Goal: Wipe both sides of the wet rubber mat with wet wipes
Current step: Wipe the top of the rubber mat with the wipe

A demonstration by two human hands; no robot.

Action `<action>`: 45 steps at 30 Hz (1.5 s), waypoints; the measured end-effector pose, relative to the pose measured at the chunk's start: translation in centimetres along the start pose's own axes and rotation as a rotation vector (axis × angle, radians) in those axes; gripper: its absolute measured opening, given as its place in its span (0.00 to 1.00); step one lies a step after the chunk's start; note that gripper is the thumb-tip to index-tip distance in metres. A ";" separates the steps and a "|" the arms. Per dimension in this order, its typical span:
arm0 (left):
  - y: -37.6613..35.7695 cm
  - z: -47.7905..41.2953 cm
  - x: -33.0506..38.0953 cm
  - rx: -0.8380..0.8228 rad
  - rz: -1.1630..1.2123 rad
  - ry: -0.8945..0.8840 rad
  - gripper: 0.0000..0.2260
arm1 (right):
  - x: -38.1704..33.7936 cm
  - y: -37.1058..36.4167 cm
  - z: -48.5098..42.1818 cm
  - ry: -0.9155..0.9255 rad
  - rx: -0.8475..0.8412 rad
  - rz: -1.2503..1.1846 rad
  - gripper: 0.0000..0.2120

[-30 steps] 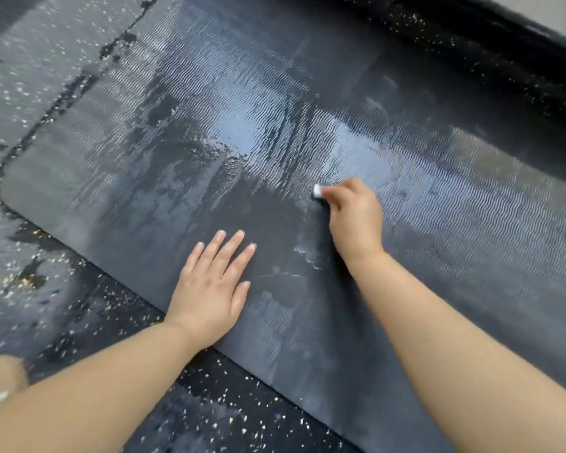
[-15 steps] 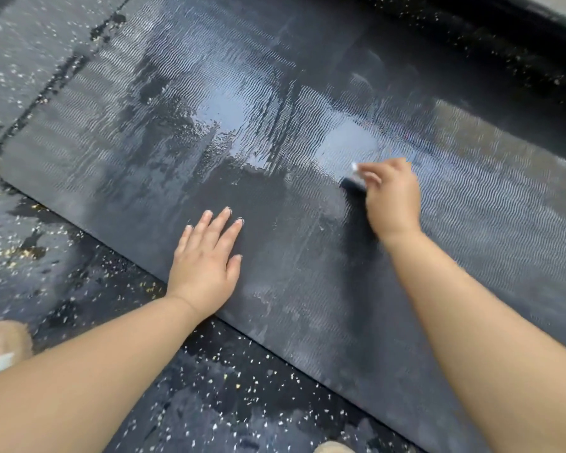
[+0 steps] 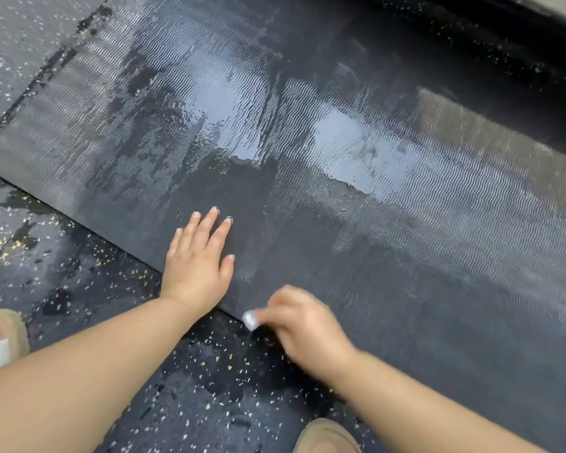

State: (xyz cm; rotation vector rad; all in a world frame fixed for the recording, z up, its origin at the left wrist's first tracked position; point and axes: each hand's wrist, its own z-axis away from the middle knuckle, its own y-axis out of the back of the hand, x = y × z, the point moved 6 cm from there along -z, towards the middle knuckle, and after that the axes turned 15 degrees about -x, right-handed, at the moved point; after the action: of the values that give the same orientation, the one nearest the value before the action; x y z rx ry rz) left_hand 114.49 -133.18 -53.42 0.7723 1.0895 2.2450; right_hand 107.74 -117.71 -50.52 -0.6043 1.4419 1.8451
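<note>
The rubber mat (image 3: 406, 250) lies flat on the speckled floor (image 3: 89, 289); the left hand (image 3: 196, 266), flat and spread, presses it down beside its near edge, and the blurred right hand (image 3: 307, 325) pinches a small balled wet wipe (image 3: 249, 320) at that edge. A good stroke would likely pin the mat firmly and overlap passes from the glossy wet band toward the edge, turning the wipe once soiled. The mat's rippled face holds pooled water farther out, and the dark floor around it looks damp, a tan shoe (image 3: 327, 436) at the bottom.
</note>
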 end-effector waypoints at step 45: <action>-0.3 2.0 0.8 -0.244 -0.183 0.115 0.27 | 3.2 4.2 4.3 -0.285 0.154 -0.157 0.09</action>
State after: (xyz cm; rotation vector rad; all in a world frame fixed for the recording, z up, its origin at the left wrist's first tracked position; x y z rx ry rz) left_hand 115.37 -131.52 -52.42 0.4306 0.8761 2.2326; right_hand 102.72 -113.37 -49.03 -0.3515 1.2931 1.6074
